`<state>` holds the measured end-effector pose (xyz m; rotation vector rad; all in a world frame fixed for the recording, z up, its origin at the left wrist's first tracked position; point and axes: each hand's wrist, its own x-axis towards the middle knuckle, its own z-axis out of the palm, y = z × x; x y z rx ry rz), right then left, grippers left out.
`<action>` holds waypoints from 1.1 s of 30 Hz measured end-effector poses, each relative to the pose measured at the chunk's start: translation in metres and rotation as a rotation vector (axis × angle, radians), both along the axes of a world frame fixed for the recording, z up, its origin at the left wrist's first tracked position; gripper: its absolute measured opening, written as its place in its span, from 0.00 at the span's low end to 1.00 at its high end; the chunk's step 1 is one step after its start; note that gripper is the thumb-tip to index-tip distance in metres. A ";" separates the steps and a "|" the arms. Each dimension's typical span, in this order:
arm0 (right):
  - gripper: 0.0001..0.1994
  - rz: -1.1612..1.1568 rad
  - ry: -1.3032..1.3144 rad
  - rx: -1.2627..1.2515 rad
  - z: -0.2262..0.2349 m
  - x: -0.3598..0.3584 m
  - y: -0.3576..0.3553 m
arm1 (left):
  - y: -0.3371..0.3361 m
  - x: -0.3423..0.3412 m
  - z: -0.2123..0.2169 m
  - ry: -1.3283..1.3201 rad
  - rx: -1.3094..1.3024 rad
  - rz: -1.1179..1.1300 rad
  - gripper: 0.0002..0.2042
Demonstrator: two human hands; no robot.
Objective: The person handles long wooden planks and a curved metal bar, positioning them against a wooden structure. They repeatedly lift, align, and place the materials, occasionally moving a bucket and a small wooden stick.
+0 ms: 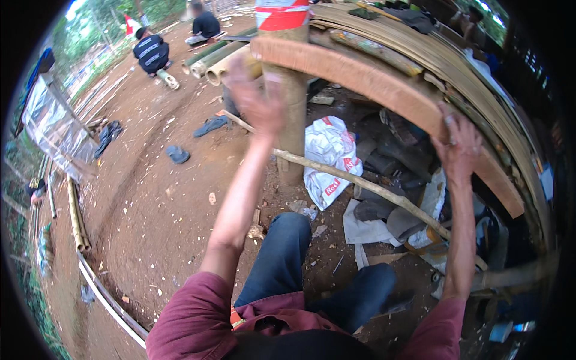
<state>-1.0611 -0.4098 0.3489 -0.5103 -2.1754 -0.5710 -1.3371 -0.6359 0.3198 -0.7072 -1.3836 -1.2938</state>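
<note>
A long reddish-brown wooden plank [360, 75] runs from the post at the top centre down to the right, looking curved in this wide view. My right hand [459, 141] grips its lower edge, with fingers laid over its face. My left hand [258, 99] is raised in front of the post, just below the plank's left end. Motion blurs it, but its thumb and fingers look apart, with nothing seen in them. Under both arms a thin wooden pole [360, 180] slants across. The round post [294, 120] has a red-and-white wrap on top.
A stack of bamboo slats [474, 90] lies behind the plank. Below are a white sack [330, 159] and a jumble of dark scraps [402, 222]. Cut bamboo poles [216, 69] and blue sandals [178, 154] lie on the dirt. Two people [151, 53] sit or squat farther off.
</note>
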 end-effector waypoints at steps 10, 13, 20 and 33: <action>0.39 -0.237 0.007 0.030 0.005 0.095 0.043 | 0.056 -0.050 0.009 -0.184 -0.221 -0.086 0.24; 0.39 -0.204 0.026 -0.039 0.003 0.086 0.038 | 0.068 -0.051 0.006 -0.028 -0.370 0.087 0.29; 0.37 -0.169 0.042 -0.033 0.013 0.051 0.044 | 0.075 -0.071 0.015 0.181 -0.595 0.374 0.28; 0.33 -0.129 0.120 -0.004 0.013 0.046 0.050 | 0.106 -0.055 0.054 0.445 -0.825 0.089 0.33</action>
